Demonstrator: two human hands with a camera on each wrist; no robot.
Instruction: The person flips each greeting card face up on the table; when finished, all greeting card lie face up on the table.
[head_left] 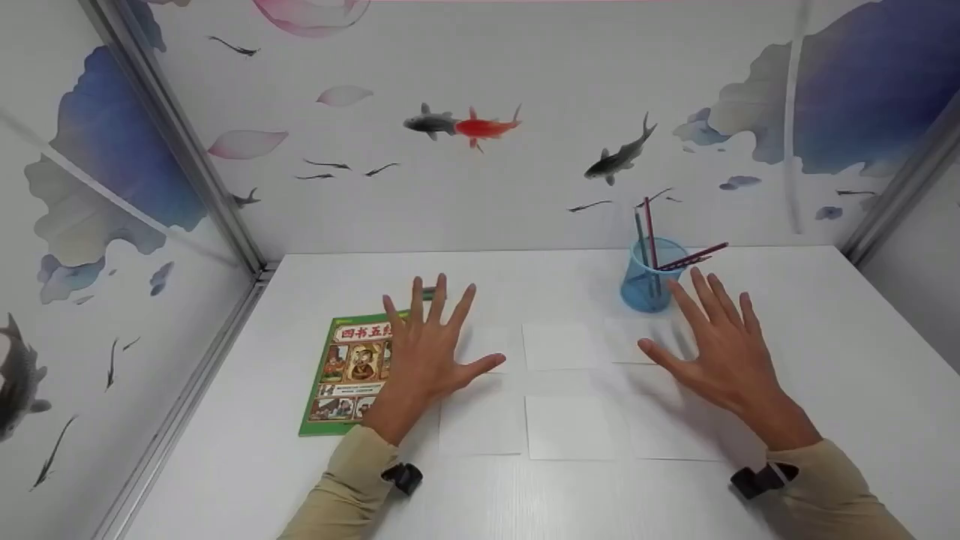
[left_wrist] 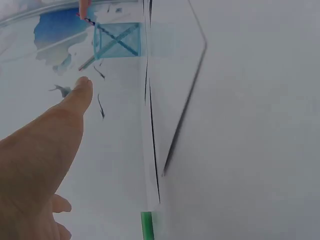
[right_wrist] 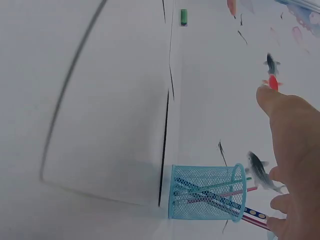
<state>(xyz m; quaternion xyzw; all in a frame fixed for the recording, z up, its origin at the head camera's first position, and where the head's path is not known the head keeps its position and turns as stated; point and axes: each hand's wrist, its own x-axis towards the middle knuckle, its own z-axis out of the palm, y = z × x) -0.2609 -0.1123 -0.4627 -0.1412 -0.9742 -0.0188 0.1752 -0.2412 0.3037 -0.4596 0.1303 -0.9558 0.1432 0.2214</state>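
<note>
My left hand [head_left: 427,356] is held with fingers spread and palm down, holding nothing. It overlaps the right side of a green-bordered comic-style book [head_left: 349,375]. Fingers also spread, my right hand [head_left: 724,360] hovers near a blue mesh pencil cup [head_left: 645,294] and holds nothing. Several pencils [head_left: 649,232] lean in the cup. Between and below the hands lie several white paper sheets [head_left: 571,429] in two rows. In the right wrist view the mesh cup [right_wrist: 207,200] shows beside the thumb.
A small green object [head_left: 430,293] lies behind the left fingertips, partly covered by them. White panels painted with fish and lotus shapes enclose the table [head_left: 225,480] at the back and sides. Black straps [head_left: 405,478] circle both wrists.
</note>
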